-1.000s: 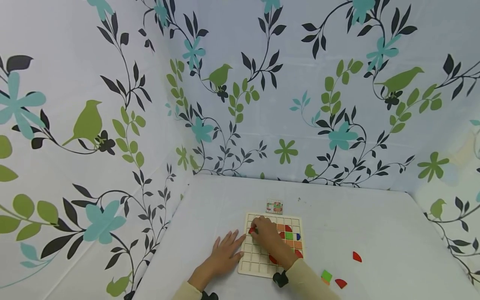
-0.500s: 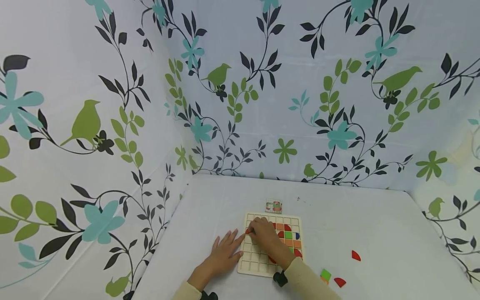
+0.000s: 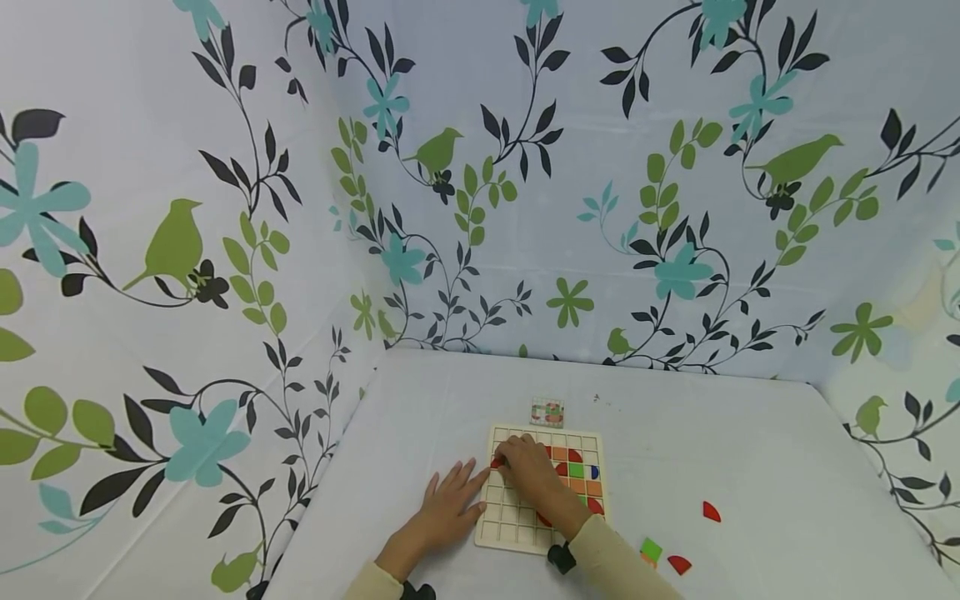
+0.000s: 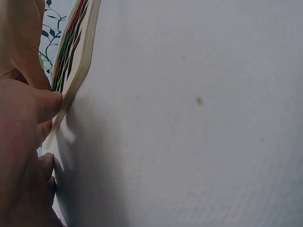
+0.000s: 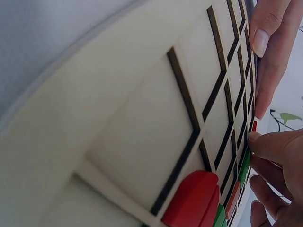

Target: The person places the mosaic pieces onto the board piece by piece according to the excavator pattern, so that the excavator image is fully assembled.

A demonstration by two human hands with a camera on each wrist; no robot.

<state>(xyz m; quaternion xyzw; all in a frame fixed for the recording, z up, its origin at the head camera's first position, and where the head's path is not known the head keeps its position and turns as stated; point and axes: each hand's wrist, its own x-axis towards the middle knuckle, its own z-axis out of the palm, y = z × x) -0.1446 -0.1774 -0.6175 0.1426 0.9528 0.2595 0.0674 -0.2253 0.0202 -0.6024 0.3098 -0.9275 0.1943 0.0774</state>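
In the head view, a wooden grid board [image 3: 498, 533] lies on the white table, several of its cells filled with coloured pieces. My right hand [image 3: 531, 475] bends over the board's upper left and pinches a small red piece [image 3: 496, 462] at the left column; most of that piece is hidden by the fingers. In the right wrist view, the thumb tip is against this red piece [image 5: 254, 126], with a green piece [image 5: 244, 168] below. Fingers spread, my left hand [image 3: 447, 506] touches the board's left edge. A red rounded piece [image 5: 194, 198] sits in a nearer cell.
Right of the board lie two red quarter-circle pieces, one farther back [image 3: 711, 511] and one nearer [image 3: 679, 565]. Beside the nearer one, a green square [image 3: 651, 550] partly covers an orange piece [image 3: 647, 562]. A small pattern card [image 3: 547, 412] lies behind the board. Printed cloth [image 3: 480, 275] hangs behind.
My right hand and the red piece have shifted slightly left, toward the board's left edge, then stayed nearly still. My left hand has kept its place.
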